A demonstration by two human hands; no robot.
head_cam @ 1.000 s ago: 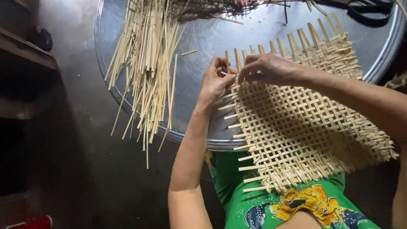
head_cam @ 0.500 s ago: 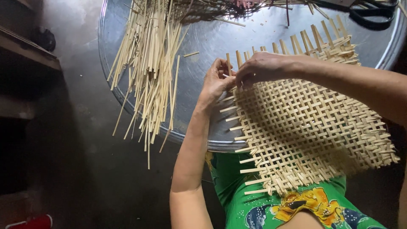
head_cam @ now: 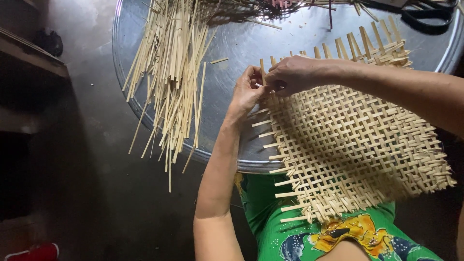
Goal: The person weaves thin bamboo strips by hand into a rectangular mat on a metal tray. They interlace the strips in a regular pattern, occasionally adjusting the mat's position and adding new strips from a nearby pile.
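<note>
Left hand: the left hand (head_cam: 247, 92) is curled narrow at the near-left corner of the weave, fingertips pinched on the end of one pale flat bamboo strip (head_cam: 262, 72) that stands out past the mat's edge.
Right hand: the right hand (head_cam: 292, 75) is closed in a pinch just beside the left, touching the same corner; what lies between its fingers is hidden by the knuckles.
Work piece: a pale open-lattice woven bamboo mat (head_cam: 357, 140) lies partly on the tray and partly over the person's lap, with loose strip ends sticking out along its left and far edges.
Key relation: the pinched strip lies directly under both hands, its long axis running away from the person toward the tray's far edge; the left hand is on its free end and the right sits where it enters the weave.
Carrier: a round grey metal tray (head_cam: 241, 43).
Stock: a loose bundle of pale bamboo strips (head_cam: 171, 72) lies along the tray's left edge, the ends overhanging the rim, well apart from the hands.
Far right corner: dark-handled scissors (head_cam: 425, 19).
Clothing: green floral garment (head_cam: 309, 237).
</note>
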